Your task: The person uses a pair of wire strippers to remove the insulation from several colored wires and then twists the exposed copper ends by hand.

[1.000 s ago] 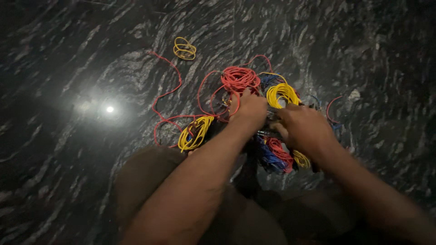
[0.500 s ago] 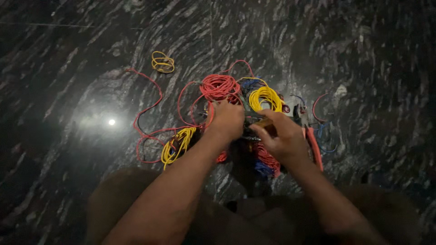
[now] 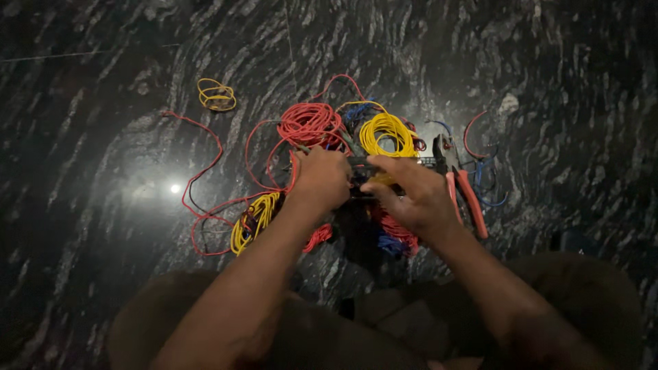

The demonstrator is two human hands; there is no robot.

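Note:
My left hand and my right hand meet over a pile of coiled wires on a dark marble floor. Both are closed on a small dark object held between them, with a bit of yellow showing at my right fingers. What the object is I cannot tell. Just beyond the hands lie a red coil and a yellow coil. Another red coil and blue wire lie under my right hand. Red-handled pliers rest right of that hand.
A second yellow coil lies left of my left forearm, and a loose red wire loops out to the left. A small yellow coil sits apart at the far left. My knees fill the bottom of the view. A lamp reflection glares on the floor.
Both hands have stayed together over the pile, still working the dark object. The view has shifted, and the red-handled pliers now show to the right of my right hand.

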